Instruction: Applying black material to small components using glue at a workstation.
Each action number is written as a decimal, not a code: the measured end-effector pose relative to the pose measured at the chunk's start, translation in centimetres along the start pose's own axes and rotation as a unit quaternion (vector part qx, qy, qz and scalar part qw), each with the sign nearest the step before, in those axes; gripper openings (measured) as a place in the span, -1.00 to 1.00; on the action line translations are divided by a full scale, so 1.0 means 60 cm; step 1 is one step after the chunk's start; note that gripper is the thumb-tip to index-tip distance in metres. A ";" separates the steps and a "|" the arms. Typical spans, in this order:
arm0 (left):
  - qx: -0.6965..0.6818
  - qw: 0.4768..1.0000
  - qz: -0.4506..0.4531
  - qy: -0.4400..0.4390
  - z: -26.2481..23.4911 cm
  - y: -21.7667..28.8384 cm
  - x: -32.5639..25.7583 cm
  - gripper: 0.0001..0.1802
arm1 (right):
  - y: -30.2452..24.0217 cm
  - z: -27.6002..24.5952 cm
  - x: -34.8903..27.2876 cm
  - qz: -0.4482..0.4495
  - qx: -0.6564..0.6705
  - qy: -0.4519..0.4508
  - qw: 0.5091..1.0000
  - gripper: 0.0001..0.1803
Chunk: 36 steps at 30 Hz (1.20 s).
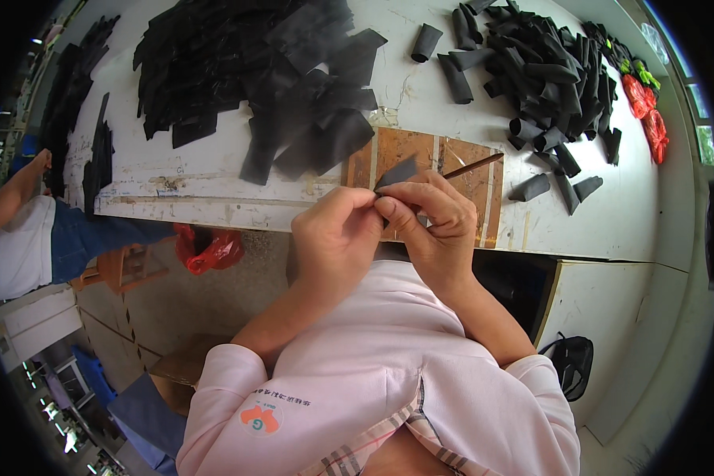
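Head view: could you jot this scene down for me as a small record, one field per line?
Left hand: fingertips pinching the black piece
Right hand: fingertips on the same piece, close against the left hand's
Stick: brown, beside the right hand; whether gripped, cannot tell
Board: brown, on the table, beyond the hands
Left pile: black, mostly flat, overlapping pieces
Right pile: black, tube-like pieces
Red bag: below the table's near edge, left
Other person: far left, partly seen
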<state>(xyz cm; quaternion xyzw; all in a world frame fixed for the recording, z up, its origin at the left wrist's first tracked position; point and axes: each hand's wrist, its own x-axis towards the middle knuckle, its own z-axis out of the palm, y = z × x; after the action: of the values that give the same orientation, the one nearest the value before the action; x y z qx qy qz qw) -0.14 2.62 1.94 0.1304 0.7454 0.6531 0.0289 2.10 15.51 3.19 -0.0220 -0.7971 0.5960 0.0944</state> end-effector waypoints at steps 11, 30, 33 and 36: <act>0.078 0.994 0.046 0.064 -0.001 -0.023 -0.008 -0.83 | 0.013 0.017 0.006 -0.099 -0.093 0.030 0.990 -0.78; -0.338 0.896 -0.276 -0.078 -0.025 -0.019 0.025 -0.77 | 0.033 -0.003 0.014 0.289 0.336 -0.090 0.892 -0.98; -0.197 0.966 -0.167 0.019 0.005 -0.030 0.021 -0.78 | 0.046 0.008 0.006 0.339 0.516 -0.097 0.781 -0.90; -0.028 0.992 -0.034 0.117 0.022 -0.035 0.016 -0.79 | 0.044 0.008 0.007 0.296 0.502 -0.136 0.802 -0.85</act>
<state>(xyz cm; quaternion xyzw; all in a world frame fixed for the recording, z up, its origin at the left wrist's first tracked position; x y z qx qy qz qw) -1.12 3.91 -0.20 0.0271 0.7287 0.6835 -0.0331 1.42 15.85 0.57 -0.1251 -0.3463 0.9085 -0.1975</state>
